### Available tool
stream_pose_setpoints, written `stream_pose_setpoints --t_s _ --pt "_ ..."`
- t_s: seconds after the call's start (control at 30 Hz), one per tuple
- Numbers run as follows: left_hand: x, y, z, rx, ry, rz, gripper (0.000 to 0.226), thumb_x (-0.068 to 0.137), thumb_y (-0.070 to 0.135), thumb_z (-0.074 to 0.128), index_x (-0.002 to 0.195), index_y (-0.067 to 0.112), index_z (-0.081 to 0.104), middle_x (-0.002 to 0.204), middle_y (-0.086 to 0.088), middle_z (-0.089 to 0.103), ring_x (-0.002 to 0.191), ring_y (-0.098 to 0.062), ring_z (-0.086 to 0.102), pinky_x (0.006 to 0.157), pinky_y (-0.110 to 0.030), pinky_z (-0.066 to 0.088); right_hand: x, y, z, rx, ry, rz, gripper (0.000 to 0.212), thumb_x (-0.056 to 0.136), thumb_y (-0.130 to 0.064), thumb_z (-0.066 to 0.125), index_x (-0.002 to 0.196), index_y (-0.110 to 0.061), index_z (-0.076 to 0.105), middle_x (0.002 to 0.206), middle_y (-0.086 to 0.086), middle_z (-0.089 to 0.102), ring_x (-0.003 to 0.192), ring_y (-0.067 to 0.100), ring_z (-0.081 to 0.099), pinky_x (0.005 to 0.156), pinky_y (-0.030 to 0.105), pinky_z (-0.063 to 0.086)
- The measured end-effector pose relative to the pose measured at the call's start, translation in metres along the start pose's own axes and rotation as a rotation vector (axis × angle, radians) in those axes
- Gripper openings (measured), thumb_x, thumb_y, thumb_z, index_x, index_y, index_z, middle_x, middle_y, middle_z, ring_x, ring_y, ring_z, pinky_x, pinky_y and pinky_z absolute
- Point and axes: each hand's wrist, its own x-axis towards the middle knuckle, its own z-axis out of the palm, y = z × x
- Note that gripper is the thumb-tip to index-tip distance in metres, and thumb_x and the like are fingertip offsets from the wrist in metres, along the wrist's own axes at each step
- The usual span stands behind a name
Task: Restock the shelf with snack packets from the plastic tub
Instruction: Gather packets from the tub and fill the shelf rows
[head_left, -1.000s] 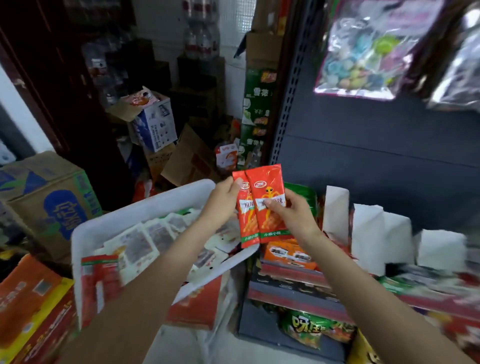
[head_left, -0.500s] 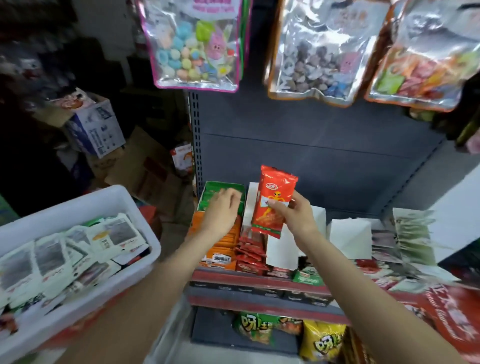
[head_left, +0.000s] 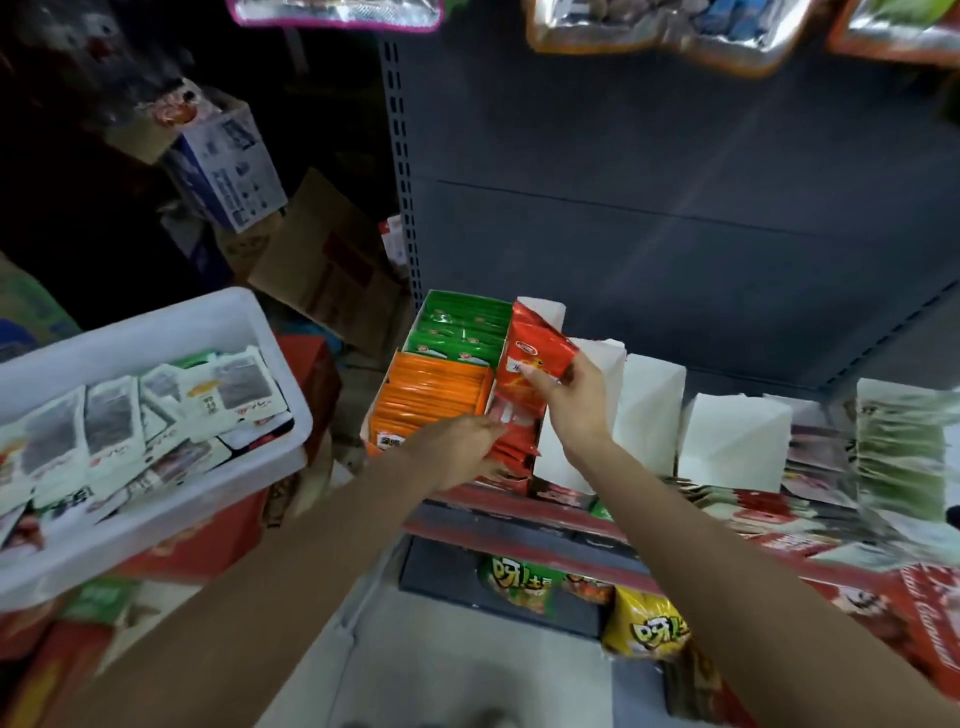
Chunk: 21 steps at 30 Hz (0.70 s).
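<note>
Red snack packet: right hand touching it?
Touching. Head view shows the right hand pinching the red snack packet, fingers wrapped over its lower edge above the shelf.

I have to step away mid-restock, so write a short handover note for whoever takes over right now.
Right hand: holds a red snack packet above the shelf's red row.
Left hand: at the front of that red row, apparently parting packets; its grip is blurred.
Plastic tub: to the left, still holds many packets.
Done: orange and green rows look full.
Left: slot this packet in, then continue from the tub.

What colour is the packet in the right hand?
Red, with a white label; the head view shows the packet in the right hand.
</note>
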Motion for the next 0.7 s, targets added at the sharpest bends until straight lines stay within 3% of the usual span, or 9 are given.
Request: stream_pose_setpoints --t_s 0.1,0.17,0.3,0.4,0.5,0.6,0.7 --pt "0.001 0.001 -0.008 0.019 0.108 0.038 0.034 0.099 0.016 0.043 0.132 0.008 0.049 0.126 -0.011 0.055 0.112 -0.027 0.053 0.086 -0.035 0.045 0.001 0.008 0.001 -0.142 -0.065 0.038 0.022 0.087 -0.015 0.066 0.107 -0.017 0.059 0.104 0.003 0.068 0.094 0.019 0.065 0.089 0.037 0.053" --pt "0.000 -0.002 -0.012 0.038 0.152 0.078 0.035 0.099 0.009 0.042 0.134 0.011 0.050 0.128 -0.008 0.056 0.117 -0.025 0.051 0.087 -0.031 0.041 0.004 0.009 -0.001 -0.243 -0.111 0.061 0.027 0.088 -0.018 0.065 0.114 -0.012 0.059 0.109 0.005 0.067 0.093 0.016 0.062 0.088 0.033 0.052" --pt "-0.008 -0.009 -0.006 -0.023 0.181 0.071 0.040 0.099 0.012 0.044 0.139 0.017 0.044 0.139 -0.003 0.049 0.128 -0.019 0.042 0.101 -0.028 0.036 0.014 0.001 -0.008 -0.514 -0.232 0.015 0.034 0.089 -0.022 0.062 0.120 -0.007 0.058 0.104 0.008 0.066 0.082 0.014 0.056 0.063 0.016 0.042" --pt "-0.011 -0.010 -0.004 -0.105 0.184 0.034 0.042 0.098 0.016 0.047 0.140 0.017 0.043 0.140 -0.002 0.048 0.129 -0.019 0.039 0.103 -0.034 0.037 0.019 0.001 -0.011 -0.722 -0.332 -0.106 0.026 0.088 -0.022 0.064 0.110 -0.007 0.063 0.097 0.008 0.067 0.083 0.020 0.061 0.068 0.021 0.044" --pt "-0.011 -0.009 -0.005 -0.110 0.168 0.026 0.045 0.096 0.019 0.051 0.140 0.016 0.043 0.140 -0.002 0.047 0.129 -0.019 0.037 0.105 -0.033 0.033 0.022 0.007 -0.008 -0.835 -0.429 -0.109 0.025 0.086 -0.024 0.067 0.105 -0.007 0.063 0.099 0.013 0.068 0.082 0.024 0.060 0.070 0.028 0.045" --pt "-0.014 -0.009 -0.004 -0.097 0.209 0.023 0.048 0.093 0.020 0.056 0.139 0.014 0.043 0.137 -0.003 0.049 0.125 -0.020 0.040 0.105 -0.032 0.033 0.029 0.005 -0.002 -0.870 -0.549 -0.078 0.033 0.086 -0.019 0.067 0.117 -0.009 0.060 0.105 0.012 0.066 0.089 0.025 0.061 0.075 0.029 0.047" --pt "-0.021 -0.008 -0.003 -0.114 0.268 0.007 0.054 0.091 0.024 0.059 0.140 0.015 0.040 0.137 -0.002 0.048 0.127 -0.017 0.039 0.105 -0.027 0.029 0.039 -0.005 -0.001 -0.741 -0.666 0.124 0.037 0.083 -0.020 0.071 0.117 -0.009 0.061 0.096 0.009 0.064 0.085 0.030 0.064 0.076 0.032 0.053"
